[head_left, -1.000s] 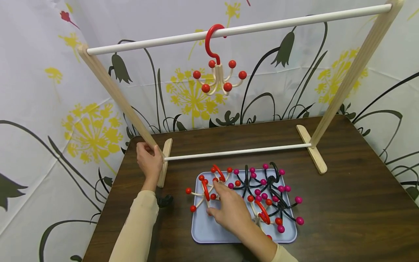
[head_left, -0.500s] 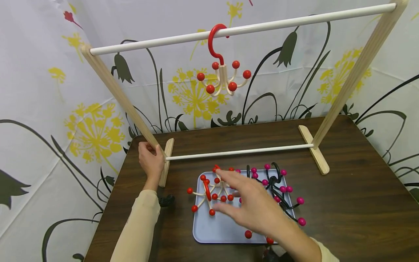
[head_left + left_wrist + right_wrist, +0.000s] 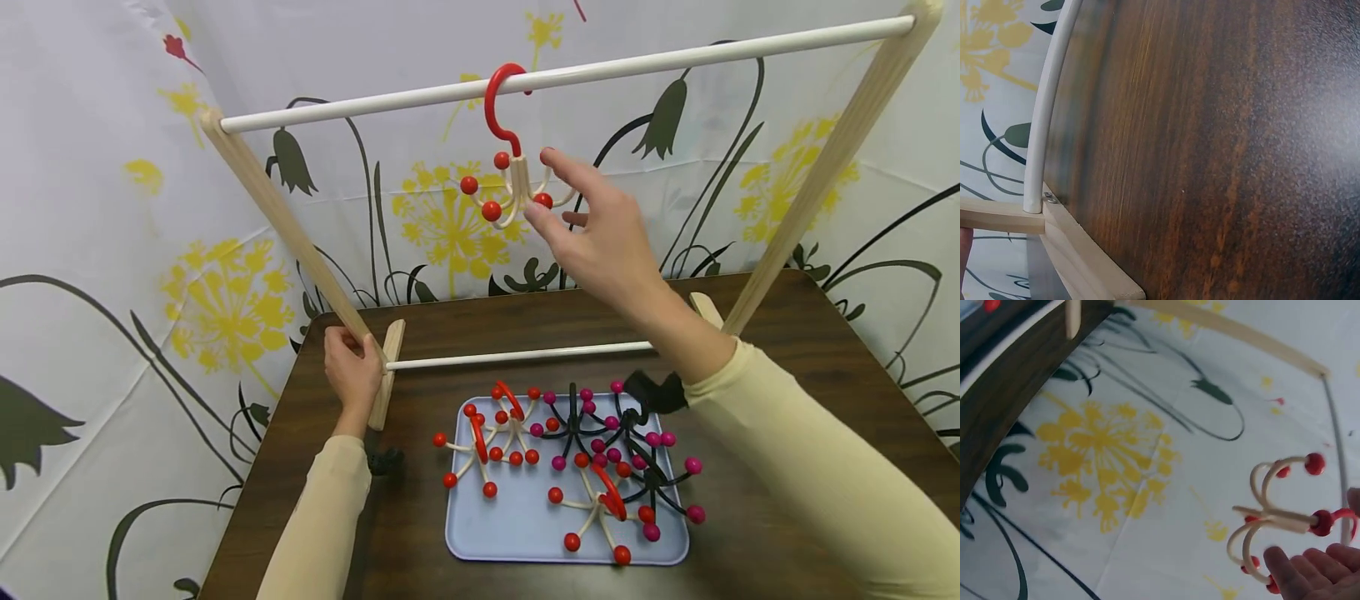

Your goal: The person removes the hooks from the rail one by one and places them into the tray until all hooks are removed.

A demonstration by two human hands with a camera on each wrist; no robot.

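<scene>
A hanger with a red hook and several red-tipped cream arms (image 3: 519, 182) hangs from the white top rod (image 3: 675, 60) of a wooden stand. My right hand (image 3: 611, 237) is raised at its right side, thumb and forefinger apart near the red balls; whether they touch is hard to tell. In the right wrist view, fingers (image 3: 1316, 572) lie beside the hanger (image 3: 1288, 520), not curled round it. My left hand (image 3: 352, 371) grips the bottom of the stand's left wooden post (image 3: 285, 225). Only a fingertip (image 3: 963, 250) shows in the left wrist view.
A pale blue tray (image 3: 495, 533) on the dark table (image 3: 795, 400) bears several more hangers, some cream with red balls, some black (image 3: 573, 417) with magenta balls. The stand's lower white rod (image 3: 517, 357) crosses behind it. A floral curtain (image 3: 105, 250) hangs at the back.
My right hand has risen from above the tray to the hanging hanger. My left hand stays on the post. The hangers on the tray are in full view again.
</scene>
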